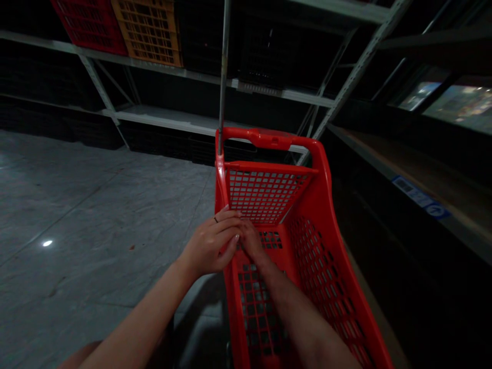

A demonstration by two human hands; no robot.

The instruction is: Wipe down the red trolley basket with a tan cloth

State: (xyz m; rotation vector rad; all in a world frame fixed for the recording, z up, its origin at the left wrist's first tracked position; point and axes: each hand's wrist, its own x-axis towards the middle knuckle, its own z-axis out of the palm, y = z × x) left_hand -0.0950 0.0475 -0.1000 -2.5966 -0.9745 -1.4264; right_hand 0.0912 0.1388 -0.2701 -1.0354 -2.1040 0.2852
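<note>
A red plastic shopping cart (326, 189) with grid walls stands before me, its basket holding nothing that I can make out. At its left rim my two hands meet. My left hand (215, 241), with a thin dark ring on one finger, is closed over my right hand, fingers on top and thumb below. My right hand (250, 238) reaches in across the basket; its fingers are mostly hidden under the left ones. Whether either hand grips the rim cannot be seen. The cart's red handle (272, 139) is beyond both hands.
Metal shelving (172, 120) runs along the back, with a red crate (92, 25) and a yellow crate (148, 31). A thin metal pole (224, 66) rises from the cart's left corner. A shelf (384, 159) with a blue label (421, 197) flanks the right side. Grey floor (96, 220) lies left.
</note>
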